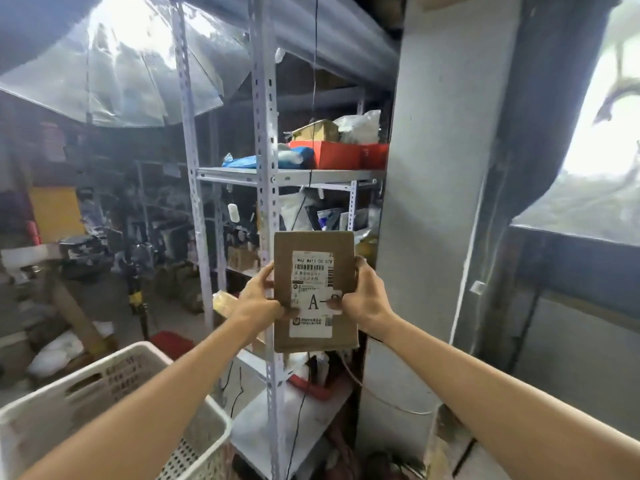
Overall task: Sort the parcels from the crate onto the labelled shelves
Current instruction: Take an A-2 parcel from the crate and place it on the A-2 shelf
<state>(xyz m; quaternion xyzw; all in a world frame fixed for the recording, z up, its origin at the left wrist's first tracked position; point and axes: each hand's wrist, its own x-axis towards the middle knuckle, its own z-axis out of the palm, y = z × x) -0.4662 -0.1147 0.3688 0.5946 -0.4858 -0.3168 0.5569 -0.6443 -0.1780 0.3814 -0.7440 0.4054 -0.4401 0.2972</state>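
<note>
Filling the lower left corner, a white plastic crate (114, 362) shows a rounded rim, slotted handles and a wall pierced with small holes. The picture's edge cuts it off and the left forearm (156, 403) crosses it, so what lies inside cannot be made out. Above it a clear plastic umbrella (131, 74) hangs open, glossy and streaked with glare. Behind, the room's left side is a dim blur of clutter.

Next comes a metal shelf unit (265, 133) of pale angle posts punched with rows of holes, carrying thin flat boards. On its upper board sit a crumpled blue bag (242, 162), a red box (339, 155) and a brown carton (317, 130), all soft in focus; no shelf label is readable.

The left hand (259, 299) grips the left edge of the parcel (315, 244), thumb on the front, fingers hidden behind. The parcel is a flat, stiff rectangle of brown cardboard, held upright in the air in front of the shelf unit, below the upper board. A white shipping label (313, 268) with a barcode covers its middle, and a sticker (317, 301) reads "A-"; the right thumb hides the character after it. The right hand (367, 296) grips the right edge.

Further right stands a smooth grey pillar (443, 150), then a bright, washed-out opening (606, 133).
</note>
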